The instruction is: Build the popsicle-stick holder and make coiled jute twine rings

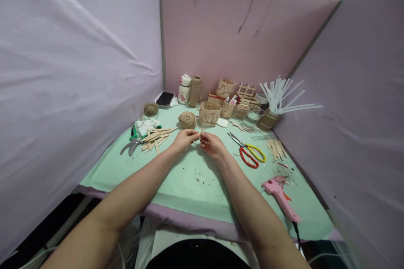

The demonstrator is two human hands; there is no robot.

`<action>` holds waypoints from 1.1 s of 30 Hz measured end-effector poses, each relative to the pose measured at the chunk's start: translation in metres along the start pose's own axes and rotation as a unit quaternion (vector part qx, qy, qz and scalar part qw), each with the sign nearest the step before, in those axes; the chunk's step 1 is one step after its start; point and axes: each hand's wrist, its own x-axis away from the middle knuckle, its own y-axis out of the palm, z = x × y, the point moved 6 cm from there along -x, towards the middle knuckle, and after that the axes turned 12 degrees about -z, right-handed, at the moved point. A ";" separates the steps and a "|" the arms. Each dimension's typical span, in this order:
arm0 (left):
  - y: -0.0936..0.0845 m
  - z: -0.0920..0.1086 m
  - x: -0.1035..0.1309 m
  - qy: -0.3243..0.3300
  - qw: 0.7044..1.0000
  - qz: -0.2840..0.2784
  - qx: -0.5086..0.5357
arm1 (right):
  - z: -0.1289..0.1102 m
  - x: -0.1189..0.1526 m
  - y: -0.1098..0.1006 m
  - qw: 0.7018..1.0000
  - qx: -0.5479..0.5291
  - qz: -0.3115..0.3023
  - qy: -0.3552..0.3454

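My left hand (186,139) and my right hand (212,144) meet over the middle of the table, fingertips pinched close together. Between them shows a thin tan strand that looks like twine (203,129), with a small end sticking up by the right fingers. Just behind my left hand is a ball of twine (187,120). Behind my right hand stands a round container covered in wooden pieces (210,114). Scissors (248,150) with one red and one yellow handle lie open to the right of my right hand.
Wooden sticks (156,139) and pruning shears (131,146) lie at left. A pink glue gun (282,199) rests at the front right, its cord over the edge. Farther back are a glass bowl of water (251,118) and white glue sticks (277,96) in a holder.
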 end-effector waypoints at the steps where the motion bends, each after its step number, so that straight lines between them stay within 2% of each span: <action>1: 0.001 -0.003 0.000 -0.017 0.999 -0.011 0.040 | 0.001 0.000 0.002 1.000 -0.012 -0.011 0.008; 4: 0.006 -0.007 0.001 -0.058 0.990 -0.035 0.121 | 0.001 0.000 0.006 0.999 -0.018 -0.026 0.021; 6: 0.007 -0.006 0.001 -0.058 0.992 -0.031 0.111 | 0.000 0.001 0.004 1.000 -0.003 -0.009 0.011; 9: 0.001 0.006 0.004 0.008 1.000 0.025 -0.006 | -0.005 0.003 -0.004 0.997 0.048 0.060 -0.029; 11: -0.002 0.016 0.006 0.062 0.991 0.060 -0.099 | -0.007 0.005 -0.008 0.992 0.077 0.092 -0.045; 13: -0.003 0.020 0.008 0.084 0.982 0.076 -0.149 | -0.006 0.005 -0.009 0.990 0.090 0.096 -0.045; 15: -0.005 0.019 0.007 0.077 0.982 0.078 -0.155 | -0.006 0.005 -0.009 0.990 0.095 0.092 -0.044; 18: -0.004 0.011 0.003 0.040 0.994 0.051 -0.093 | -0.007 0.005 -0.007 0.992 0.087 0.083 -0.045; 21: 0.001 -0.001 0.000 -0.026 0.997 -0.010 0.066 | -0.004 0.003 -0.003 0.998 0.036 0.042 -0.026; 24: 0.008 -0.009 0.000 -0.088 0.969 -0.067 0.222 | 0.000 0.001 0.003 1.000 -0.015 -0.010 0.003; 26: 0.010 -0.011 0.000 -0.111 0.949 -0.087 0.283 | 0.000 0.001 0.005 0.999 -0.027 -0.029 0.011; 29: 0.011 -0.010 0.001 -0.114 0.941 -0.089 0.305 | -0.002 0.002 0.004 1.000 -0.006 -0.022 0.008; 33: 0.006 -0.004 0.002 -0.074 0.973 -0.033 0.215 | -0.009 0.005 -0.007 0.996 0.061 0.071 -0.012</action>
